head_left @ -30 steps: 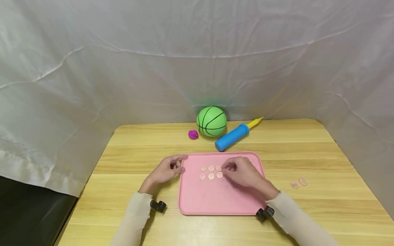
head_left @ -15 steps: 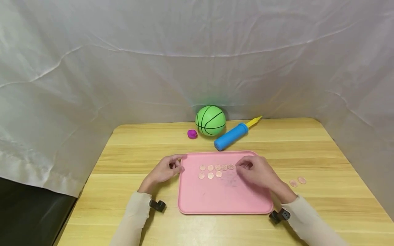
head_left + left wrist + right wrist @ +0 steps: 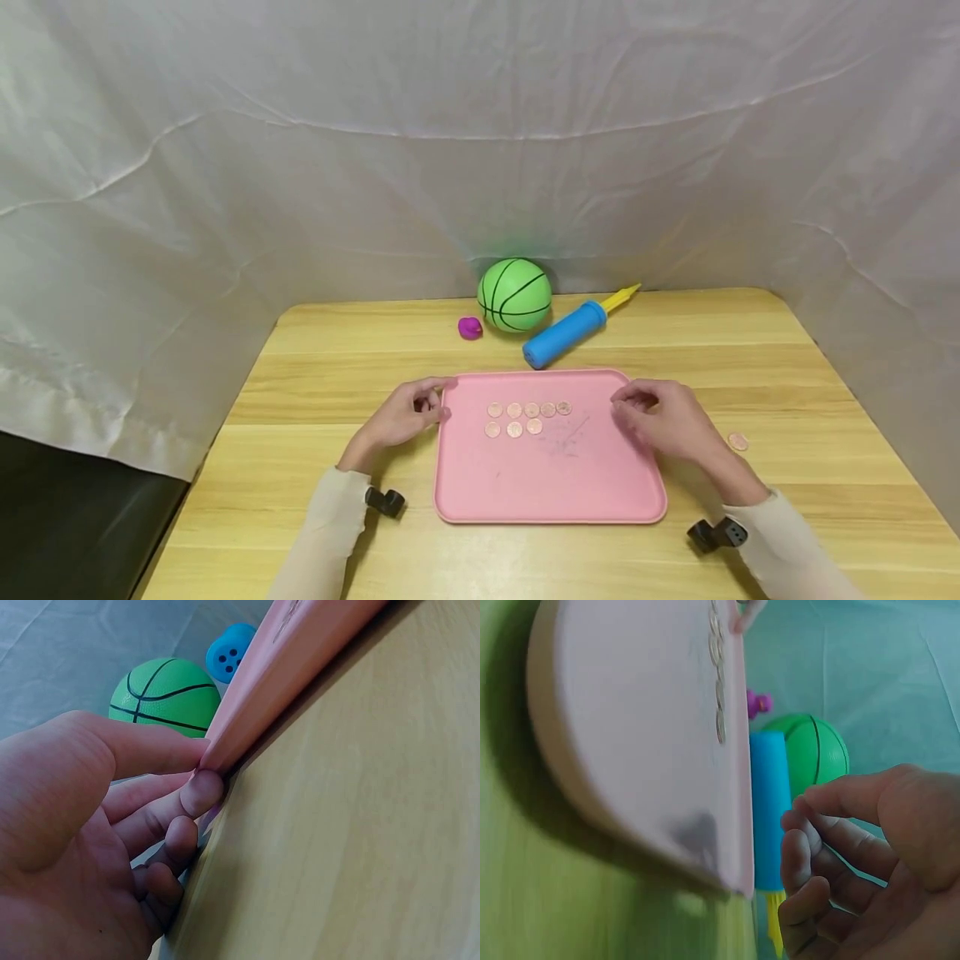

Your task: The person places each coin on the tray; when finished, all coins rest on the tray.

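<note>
A pink tray (image 3: 547,496) lies flat on the wooden table. In its far half copper-coloured coins (image 3: 513,430) form two rows, several in the far row and three in the near one. My left hand (image 3: 401,415) holds the tray's left rim near the far corner; in the left wrist view its thumb and fingertips pinch the edge (image 3: 247,712). Over the tray's right rim hovers my right hand (image 3: 667,419), fingers loosely curled. The right wrist view shows nothing between its fingertips (image 3: 801,806). One loose coin (image 3: 738,442) lies on the table, right of this hand.
Beyond the tray are a green ball (image 3: 514,296) with black lines, a small purple rubber duck (image 3: 470,328) and a blue hand pump (image 3: 564,335) with a yellow nozzle (image 3: 621,297). A grey cloth (image 3: 480,183) hangs behind the table.
My right hand has moved right, away from the coin rows, uncovering two coins in the far row. Its wrist now covers one of two loose table coins. My left hand stays put.
</note>
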`<state>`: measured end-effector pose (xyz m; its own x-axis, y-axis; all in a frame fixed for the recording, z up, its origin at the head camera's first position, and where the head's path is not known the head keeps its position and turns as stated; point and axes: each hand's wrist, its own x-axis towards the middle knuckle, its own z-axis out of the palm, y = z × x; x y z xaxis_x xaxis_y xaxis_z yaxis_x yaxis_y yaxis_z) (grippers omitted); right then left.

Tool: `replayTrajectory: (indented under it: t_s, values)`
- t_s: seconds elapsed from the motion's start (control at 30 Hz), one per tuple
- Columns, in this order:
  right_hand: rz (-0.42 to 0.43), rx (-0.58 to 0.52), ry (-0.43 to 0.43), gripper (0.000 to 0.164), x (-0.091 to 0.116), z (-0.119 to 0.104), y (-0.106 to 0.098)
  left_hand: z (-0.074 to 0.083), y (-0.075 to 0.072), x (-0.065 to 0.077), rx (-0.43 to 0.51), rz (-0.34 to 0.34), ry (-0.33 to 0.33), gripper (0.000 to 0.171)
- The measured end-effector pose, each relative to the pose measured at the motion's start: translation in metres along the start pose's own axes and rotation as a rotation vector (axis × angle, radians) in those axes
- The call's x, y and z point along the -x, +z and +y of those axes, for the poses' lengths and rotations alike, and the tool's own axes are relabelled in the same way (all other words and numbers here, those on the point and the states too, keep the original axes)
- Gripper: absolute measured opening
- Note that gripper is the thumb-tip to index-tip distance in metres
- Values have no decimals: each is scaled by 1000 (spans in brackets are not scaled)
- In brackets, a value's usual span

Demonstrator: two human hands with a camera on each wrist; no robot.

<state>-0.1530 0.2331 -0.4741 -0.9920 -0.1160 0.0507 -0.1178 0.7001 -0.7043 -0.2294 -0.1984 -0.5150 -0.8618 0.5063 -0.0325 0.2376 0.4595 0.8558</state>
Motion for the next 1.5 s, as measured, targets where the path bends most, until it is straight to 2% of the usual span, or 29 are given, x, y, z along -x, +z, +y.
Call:
replayTrajectory:
  t_s: [0.27,0.37,0.6,0.8,1.03,1.23,1.5]
  values:
    - [73,70,19,19,8,23,-25,0,1,1,15,-7,-15,53]
    - [90,53,38,24,13,32,-36,0,1,2,10,-5,-17,53]
    - [171,76,12,22,22,62,-52,-1,0,0,-6,-2,-2,52]
    - [130,60,57,27,33,76,-66,0,1,0,-4,-5,0,52]
    - [133,116,46,25,42,93,-76,0,0,0,-8,-4,0,50]
    - [114,131,77,26,51,107,-83,-2,1,1,-3,-8,16,51]
    - [84,137,41,23,61,118,-84,-1,1,1,-7,7,8,54]
